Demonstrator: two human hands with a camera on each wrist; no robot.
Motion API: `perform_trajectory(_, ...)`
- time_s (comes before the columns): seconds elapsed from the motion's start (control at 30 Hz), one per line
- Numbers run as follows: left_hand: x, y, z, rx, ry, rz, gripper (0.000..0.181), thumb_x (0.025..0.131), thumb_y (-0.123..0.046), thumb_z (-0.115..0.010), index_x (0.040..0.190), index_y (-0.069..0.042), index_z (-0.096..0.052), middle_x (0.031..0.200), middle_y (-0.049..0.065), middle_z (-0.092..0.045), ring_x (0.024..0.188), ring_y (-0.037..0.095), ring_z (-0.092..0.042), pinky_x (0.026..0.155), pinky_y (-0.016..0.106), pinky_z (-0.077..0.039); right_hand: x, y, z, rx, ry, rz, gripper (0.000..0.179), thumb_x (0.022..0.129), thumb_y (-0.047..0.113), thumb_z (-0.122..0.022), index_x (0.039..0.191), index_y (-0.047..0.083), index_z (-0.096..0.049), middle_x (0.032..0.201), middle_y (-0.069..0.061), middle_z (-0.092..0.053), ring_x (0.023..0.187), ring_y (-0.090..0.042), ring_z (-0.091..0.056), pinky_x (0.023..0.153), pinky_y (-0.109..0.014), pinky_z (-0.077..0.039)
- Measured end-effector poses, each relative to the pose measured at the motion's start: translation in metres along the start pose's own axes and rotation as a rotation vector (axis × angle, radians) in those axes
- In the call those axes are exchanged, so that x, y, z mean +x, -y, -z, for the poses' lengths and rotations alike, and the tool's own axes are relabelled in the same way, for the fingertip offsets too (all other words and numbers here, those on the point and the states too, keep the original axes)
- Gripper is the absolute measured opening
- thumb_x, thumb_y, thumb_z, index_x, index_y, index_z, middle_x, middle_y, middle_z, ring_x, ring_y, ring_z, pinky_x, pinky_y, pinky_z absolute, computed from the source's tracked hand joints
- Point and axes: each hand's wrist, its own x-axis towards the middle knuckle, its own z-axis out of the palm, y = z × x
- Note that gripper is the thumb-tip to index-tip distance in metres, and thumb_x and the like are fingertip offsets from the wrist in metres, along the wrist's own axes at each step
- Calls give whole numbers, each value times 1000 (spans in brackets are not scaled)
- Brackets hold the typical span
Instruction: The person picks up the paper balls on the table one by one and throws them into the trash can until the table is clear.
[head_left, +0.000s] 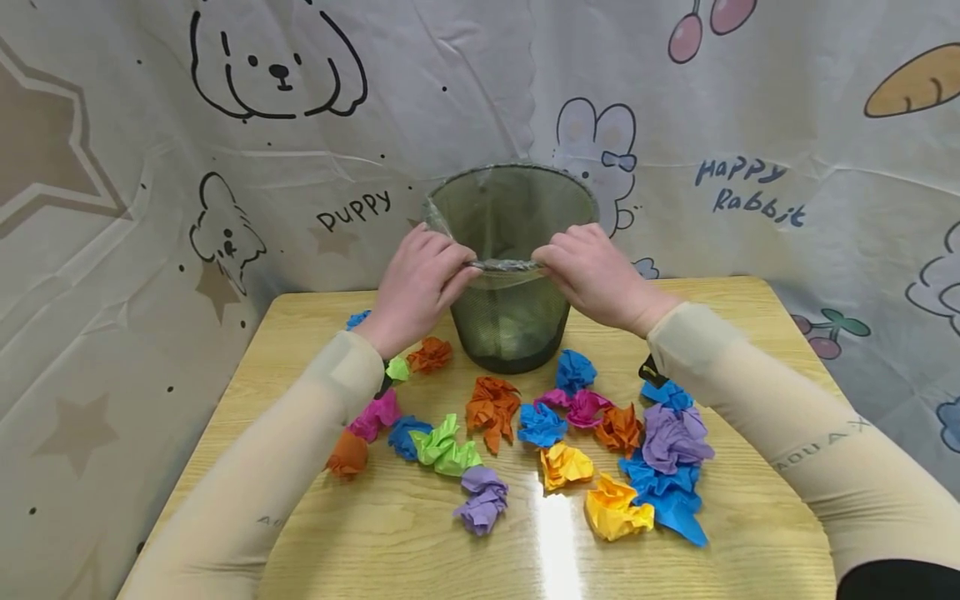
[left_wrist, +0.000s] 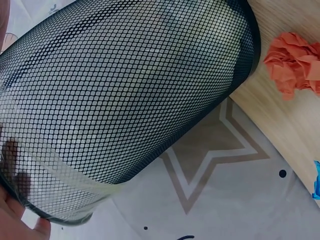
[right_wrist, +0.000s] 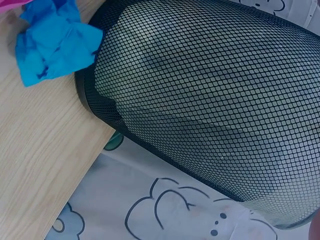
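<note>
A black mesh wastebasket [head_left: 512, 325] stands upright at the back of the table, lined with a thin clear plastic bag [head_left: 504, 267] whose edge folds over the rim. On the left of the near rim, my left hand [head_left: 423, 279] grips the bag edge and rim between thumb and curled fingers. My right hand [head_left: 596, 275] holds the same rim further right, fingers over the top. Seen from the left wrist, the mesh wall [left_wrist: 125, 100] fills the view, with fingertips at its rim. The right wrist view shows the basket's other side [right_wrist: 200, 100]; most of that hand is hidden.
Several crumpled paper balls lie on the wooden table [head_left: 405, 550] before the basket, among them an orange one [head_left: 492, 410], a green one [head_left: 447, 450], a purple one [head_left: 482, 500] and a yellow one [head_left: 617, 508]. A printed curtain [head_left: 450, 83] hangs behind.
</note>
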Motion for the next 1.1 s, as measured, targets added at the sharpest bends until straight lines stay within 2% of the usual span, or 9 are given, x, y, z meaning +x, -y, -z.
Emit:
perform_trajectory(0.3, -11, 2, 3, -15, -30, 5, 21, 106, -28, -58, 112, -11, -69, 106, 6, -67, 108, 28, -58, 125, 50, -17, 6, 7, -5, 1, -35, 44, 12, 102, 13, -60, 112, 8, -64, 91, -6, -61, 81, -27, -50, 74, -44, -39)
perform_trajectory(0.8, -13, 0, 3, -26, -51, -31, 18, 104, -25, -60, 111, -10, -69, 106, 6, -66, 108, 28, -58, 124, 52, -18, 2, 16, 2, -14, 6, 12, 13, 102, 14, -62, 113, 8, -66, 92, -3, -62, 80, -25, -48, 71, -38, -33)
perform_trajectory(0.9, -13, -2, 2, -26, -63, -46, 25, 106, -30, -56, 110, -10, -69, 105, 7, -66, 106, 28, -59, 124, 54, -20, 0, 18, 3, -10, 7, 7, 13, 102, 13, -63, 112, 8, -67, 92, -3, -62, 80, -25, -48, 71, -38, -33)
perform_trajectory(1.1, -14, -2, 0, -33, -82, -59, 46, 109, -44, -38, 109, -10, -68, 104, 7, -66, 105, 28, -59, 124, 54, -20, -2, 19, 4, -9, -16, 21, 13, 101, 12, -63, 113, 8, -66, 91, -3, -61, 80, -25, -48, 71, -39, -33)
